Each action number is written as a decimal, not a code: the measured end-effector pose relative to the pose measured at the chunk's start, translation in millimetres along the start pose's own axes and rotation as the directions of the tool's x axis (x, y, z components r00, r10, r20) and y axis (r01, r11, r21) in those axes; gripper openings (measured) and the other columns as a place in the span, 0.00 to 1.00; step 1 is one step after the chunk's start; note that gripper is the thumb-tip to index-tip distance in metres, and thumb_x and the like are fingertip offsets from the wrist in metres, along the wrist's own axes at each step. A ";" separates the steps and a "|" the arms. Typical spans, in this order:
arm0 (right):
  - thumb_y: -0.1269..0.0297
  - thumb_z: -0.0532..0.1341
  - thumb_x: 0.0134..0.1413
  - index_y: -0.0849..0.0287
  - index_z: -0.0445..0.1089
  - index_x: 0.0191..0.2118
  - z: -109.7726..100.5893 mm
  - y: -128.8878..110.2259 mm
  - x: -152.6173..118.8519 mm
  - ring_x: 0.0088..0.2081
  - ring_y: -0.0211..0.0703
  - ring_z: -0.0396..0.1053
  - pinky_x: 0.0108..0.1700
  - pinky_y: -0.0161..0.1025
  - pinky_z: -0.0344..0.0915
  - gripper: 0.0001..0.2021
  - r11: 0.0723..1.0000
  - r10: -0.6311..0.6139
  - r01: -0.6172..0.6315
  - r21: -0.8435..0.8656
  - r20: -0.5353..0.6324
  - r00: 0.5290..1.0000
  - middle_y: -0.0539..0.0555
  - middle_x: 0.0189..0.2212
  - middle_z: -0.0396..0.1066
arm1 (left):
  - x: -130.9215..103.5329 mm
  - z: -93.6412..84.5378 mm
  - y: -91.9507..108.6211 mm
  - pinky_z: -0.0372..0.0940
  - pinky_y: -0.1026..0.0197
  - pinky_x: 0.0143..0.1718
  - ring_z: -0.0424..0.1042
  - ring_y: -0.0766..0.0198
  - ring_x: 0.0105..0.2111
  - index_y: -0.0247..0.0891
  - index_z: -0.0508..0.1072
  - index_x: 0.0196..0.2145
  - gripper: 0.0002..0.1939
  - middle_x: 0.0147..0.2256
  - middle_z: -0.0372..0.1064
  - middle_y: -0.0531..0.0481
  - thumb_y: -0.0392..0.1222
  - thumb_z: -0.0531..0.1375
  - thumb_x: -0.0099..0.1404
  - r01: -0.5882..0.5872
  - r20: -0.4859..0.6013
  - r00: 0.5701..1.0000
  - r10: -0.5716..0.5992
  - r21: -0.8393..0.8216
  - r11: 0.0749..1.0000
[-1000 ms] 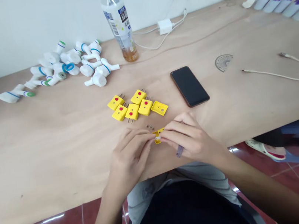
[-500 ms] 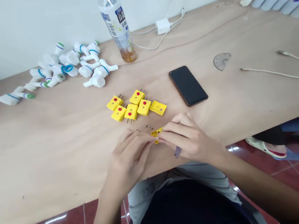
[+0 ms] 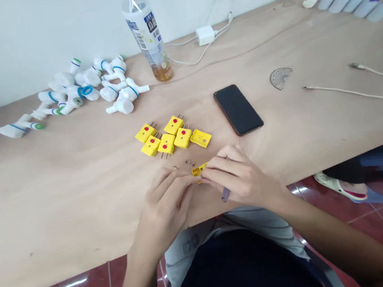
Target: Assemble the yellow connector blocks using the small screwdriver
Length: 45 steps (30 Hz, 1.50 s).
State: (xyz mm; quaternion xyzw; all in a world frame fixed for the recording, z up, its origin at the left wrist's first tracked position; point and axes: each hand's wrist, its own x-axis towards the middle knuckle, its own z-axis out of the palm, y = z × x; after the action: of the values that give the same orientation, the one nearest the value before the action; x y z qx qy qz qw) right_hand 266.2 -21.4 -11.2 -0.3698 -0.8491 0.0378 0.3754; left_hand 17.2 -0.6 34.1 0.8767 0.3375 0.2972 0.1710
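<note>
Close to the table's front edge, both hands meet at a small open yellow plug housing (image 3: 195, 171). My left hand (image 3: 167, 197) has its fingertips pinched at the housing's near left side. From the right, my right hand (image 3: 241, 172) grips the housing with its fingers curled. A slim tool with a translucent purple handle (image 3: 225, 194) is tucked in the right palm; most of it is hidden. Just beyond the fingers lie several small metal screws (image 3: 189, 162) and a brass-coloured pin (image 3: 175, 168). Further back rests an open yellow cover (image 3: 201, 138) beside several yellow plugs (image 3: 167, 143) with red dots.
A black phone (image 3: 238, 109) lies right of the plugs, with a protractor (image 3: 280, 78) and white cable (image 3: 353, 93) beyond. At the back are white jointed parts (image 3: 89, 84), a drink bottle (image 3: 150, 39), a charger (image 3: 205, 35) and purple-topped grey pieces (image 3: 353, 1).
The view has shifted slightly. Both hands stay at the yellow housing with almost the same grip, and the brass-coloured pin shows a little more clearly beside the left fingers.
</note>
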 end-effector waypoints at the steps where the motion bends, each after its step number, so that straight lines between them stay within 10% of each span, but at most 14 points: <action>1: 0.78 0.67 0.71 0.60 0.78 0.54 0.1 -0.1 -0.3 0.45 0.51 0.68 0.49 0.52 0.70 0.11 1.000 0.001 -0.001 -0.002 0.004 1.000 0.58 0.47 0.83 | 0.3 0.4 0.4 0.78 0.54 0.48 0.81 0.58 0.45 0.45 0.78 0.55 0.12 0.46 0.84 0.50 0.29 0.65 0.81 0.004 0.002 1.000 -0.004 0.006 1.000; 15: 0.78 0.70 0.70 0.57 0.79 0.53 -8.1 3.6 -3.7 0.42 0.45 0.76 0.48 0.51 0.72 0.12 0.989 0.100 -0.081 0.127 -0.145 0.984 0.54 0.43 0.84 | -5.8 6.1 -16.2 0.80 0.41 0.62 0.83 0.48 0.60 0.45 0.82 0.60 0.14 0.58 0.84 0.42 0.37 0.68 0.80 0.099 0.106 0.991 -0.085 -0.135 0.986; 24: 0.77 0.70 0.72 0.57 0.81 0.52 -12.3 -4.8 -11.1 0.41 0.45 0.71 0.48 0.49 0.71 0.10 0.979 0.166 -0.151 0.133 -0.102 0.981 0.54 0.40 0.83 | -19.7 42.3 5.2 0.79 0.43 0.59 0.82 0.49 0.54 0.42 0.79 0.58 0.13 0.53 0.83 0.42 0.39 0.71 0.79 0.173 -0.061 0.982 -0.178 -0.066 0.983; 45: 0.75 0.67 0.73 0.56 0.79 0.44 -6.7 1.7 -15.8 0.40 0.48 0.65 0.48 0.52 0.69 0.06 0.998 0.043 -0.042 0.045 -0.002 0.999 0.55 0.38 0.81 | -19.3 55.2 -6.2 0.73 0.36 0.70 0.79 0.48 0.63 0.44 0.76 0.67 0.21 0.64 0.81 0.42 0.32 0.65 0.81 0.013 -0.072 0.997 -0.021 -0.114 0.993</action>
State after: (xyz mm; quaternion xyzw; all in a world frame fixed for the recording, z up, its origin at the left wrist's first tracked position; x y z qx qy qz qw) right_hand 278.8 -31.9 -16.6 -0.3794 -0.8394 0.0641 0.3839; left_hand 37.8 -15.0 -19.0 0.8511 0.3336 0.3462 0.2108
